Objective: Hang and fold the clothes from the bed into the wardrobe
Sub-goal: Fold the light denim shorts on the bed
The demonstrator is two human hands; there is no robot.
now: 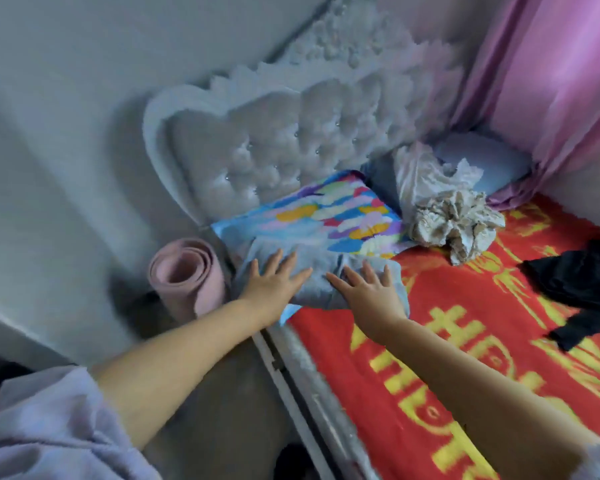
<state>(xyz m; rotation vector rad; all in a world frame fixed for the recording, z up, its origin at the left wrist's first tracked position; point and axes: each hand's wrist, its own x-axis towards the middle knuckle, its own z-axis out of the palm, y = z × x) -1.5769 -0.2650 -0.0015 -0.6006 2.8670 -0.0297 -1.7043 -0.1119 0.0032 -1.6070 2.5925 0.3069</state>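
A person leans over the corner of a bed (430, 358), both arms stretched toward the headboard end. The left hand (274, 282) and the right hand (371, 289) lie flat with fingers spread and straight, pressing down on a pale blue-grey garment (319, 268) that sits at the bed's near corner, partly over a brightly patterned pillow (326, 213); neither hand grips the cloth. The garment looks folded into a compact shape, though the blur makes its edges hard to read. Well apart to the right, a crumpled beige-and-white garment (454, 223) is heaped on the red-and-yellow bedspread, with a black garment (582, 285) spread near the picture's right edge. A blue pillow (482, 161) rests behind the heap, beside a pink curtain (551, 81). A tufted white headboard (274, 143) stands against the wall, and a rolled pink mat (187, 271) sits on the floor just beside the bed's corner.
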